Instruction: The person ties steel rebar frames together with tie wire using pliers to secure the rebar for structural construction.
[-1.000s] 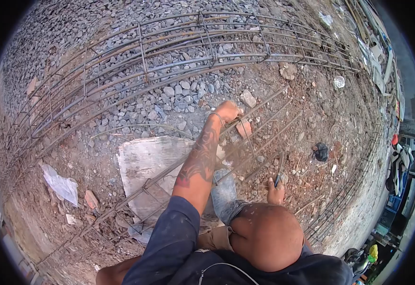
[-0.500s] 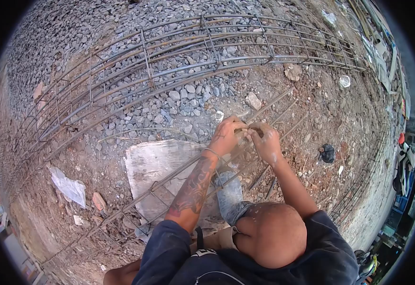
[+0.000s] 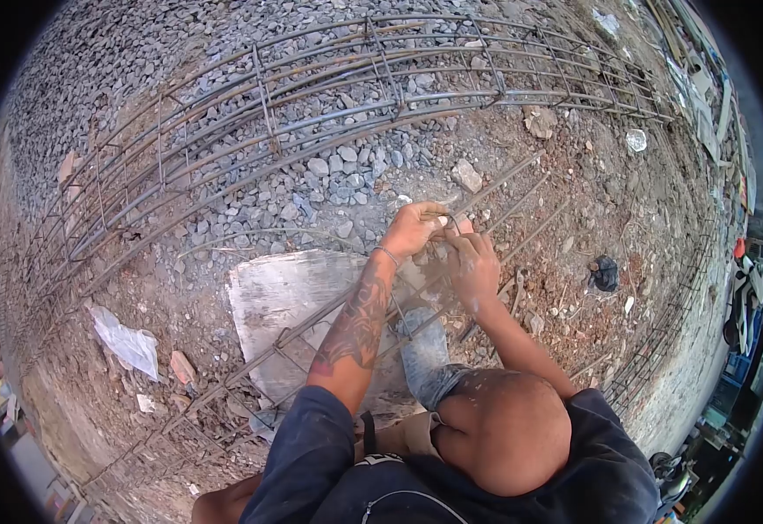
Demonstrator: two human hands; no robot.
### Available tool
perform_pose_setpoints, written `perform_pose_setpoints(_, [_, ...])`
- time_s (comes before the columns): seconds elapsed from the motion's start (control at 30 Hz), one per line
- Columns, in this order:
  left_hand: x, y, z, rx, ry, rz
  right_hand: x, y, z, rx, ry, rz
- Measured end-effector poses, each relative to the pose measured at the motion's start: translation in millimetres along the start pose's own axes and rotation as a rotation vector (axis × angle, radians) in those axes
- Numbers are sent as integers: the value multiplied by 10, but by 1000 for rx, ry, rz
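Observation:
A long rebar cage [image 3: 264, 356] runs diagonally from the lower left, and its bare bar ends stick out at the upper right. Over the near end of its upper bar, my left hand [image 3: 412, 230] is closed, thumb and fingers pinched on a thin dark wire [image 3: 454, 223] that curves up between the hands. Close beside it, my right hand [image 3: 474, 269] is also closed, fingertips bent around the same wire against the bar. The exact grip is partly hidden by the fingers. Below the hands, a pale blue-grey dusty cloth or boot [image 3: 425, 349] shows under the bars.
A weathered board [image 3: 259, 293] lies under the cage. Beyond it, another rebar cage [image 3: 329, 135] stretches across grey gravel [image 3: 120, 79]. A plastic scrap [image 3: 128, 342], a black crumpled bag [image 3: 604, 273] and stones lie on the dirt. My bent knee [image 3: 512, 432] is in front.
My right hand has turned and dropped slightly, its back now facing up. The left hand has shifted a little left. A curved wire now shows between them.

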State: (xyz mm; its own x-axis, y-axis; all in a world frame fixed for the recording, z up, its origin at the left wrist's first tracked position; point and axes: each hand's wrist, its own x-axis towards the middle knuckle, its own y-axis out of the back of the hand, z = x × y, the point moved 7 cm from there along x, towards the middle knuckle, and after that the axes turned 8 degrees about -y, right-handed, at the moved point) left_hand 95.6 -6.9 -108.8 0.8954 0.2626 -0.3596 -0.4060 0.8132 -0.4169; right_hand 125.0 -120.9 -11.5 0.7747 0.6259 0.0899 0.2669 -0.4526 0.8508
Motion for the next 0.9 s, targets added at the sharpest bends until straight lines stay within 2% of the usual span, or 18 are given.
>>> perform_pose_setpoints(0.07, [7, 44, -65, -11, 1, 21, -52, -96, -98, -47, 90, 48])
perform_pose_setpoints(0.2, [48, 184, -190, 5, 40, 66, -64, -290, -144, -165, 97, 36])
perform_pose_setpoints(0.27, [19, 209, -265, -48, 190, 45, -69, -327, -116, -154, 92, 15])
perform_pose_setpoints(0.4, [-20, 218, -265, -83, 269, 42, -66, -172, -173, -66, 73, 40])
perform_pose_setpoints(0.47, [-24, 227, -192, -106, 171, 88, 23, -31, -278, -11, 68, 39])
perform_pose_setpoints(0.5, [-26, 235, -179, -110, 169, 95, 144, 25, -221, -59, -52, 50])
perform_pose_setpoints(0.53, [-19, 263, -88, 70, 41, 112, 238, 67, -129, -110, -179, 60])
perform_pose_setpoints(0.57, [-34, 250, 16, 249, -84, 123, 338, -8, -73, -198, -181, -69])
perform_pose_setpoints(0.6, [-49, 219, 24, 245, -79, 119, 398, -30, -48, -202, -186, -72])
perform_pose_setpoints(0.67, [-132, 222, 207, 219, -251, 230, 451, -60, -88, -231, -164, -99])
perform_pose_setpoints(0.7, [-152, 185, 294, 292, -329, 238, 442, -61, -50, -202, -249, -146])
perform_pose_setpoints(0.73, [-161, 165, 353, 289, -324, 248, 442, -93, -49, -203, -244, -156])
perform_pose_setpoints(0.8, [-267, 98, 605, 457, -466, 289, 387, -44, -74, 55, -160, -38])
perform_pose_setpoints(0.83, [-333, 147, 812, 600, -599, 382, 362, 92, -142, 104, -164, -31])
perform_pose_setpoints(0.9, [-462, 453, 1176, 592, -629, 607, 238, 286, 179, 134, -298, 7])
